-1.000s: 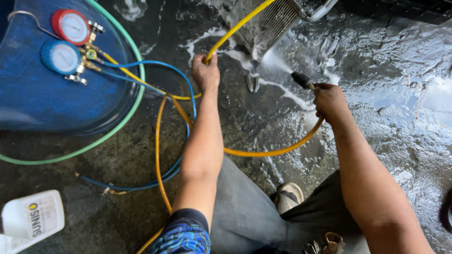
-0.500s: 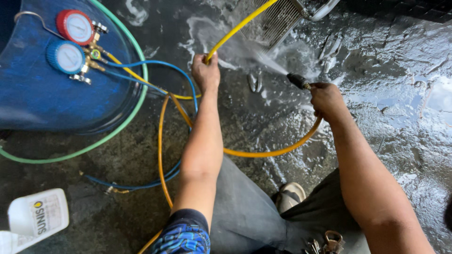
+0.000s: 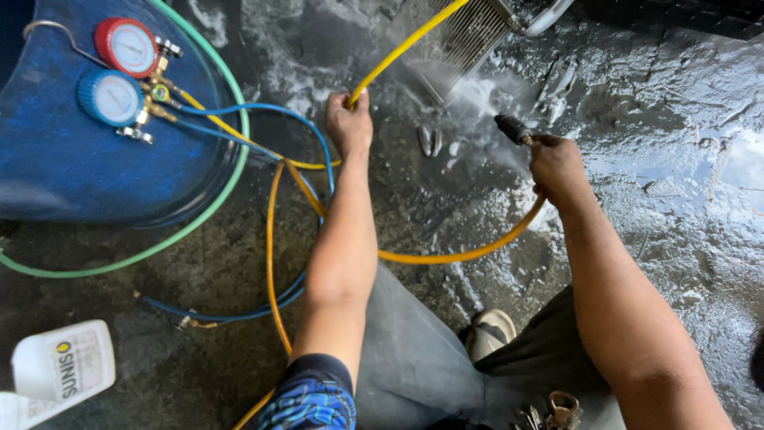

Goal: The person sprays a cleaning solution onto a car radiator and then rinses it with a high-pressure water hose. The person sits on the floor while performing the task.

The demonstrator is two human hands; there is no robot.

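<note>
- Spray nozzle (image 3: 513, 128) sits in the right hand (image 3: 557, 163), fingers wrapped tight round its base, tip aimed up at the finned metal coil (image 3: 469, 40) so the jet lands square on the fins.
- White spray and foam burst just below the coil's lower edge, right where that jet strikes.
- Left hand (image 3: 350, 123) is clenched on the yellow hose (image 3: 398, 52) just left of the coil, by the look of it holding the line taut and out of the spray path.
- Same orange-yellow hose loops back from the nozzle, well below the coil, leaving slack to swing the nozzle.
- Far left of the coil, a gauge set (image 3: 119, 76) with red and blue dials rests on a blue drum lid (image 3: 72, 159), parked clear of the water.
- Wet concrete floor (image 3: 676, 159) glistens to the coil's right.
- White plastic bottle (image 3: 60, 370) lies far down-left of the coil, well apart from both hands.
</note>
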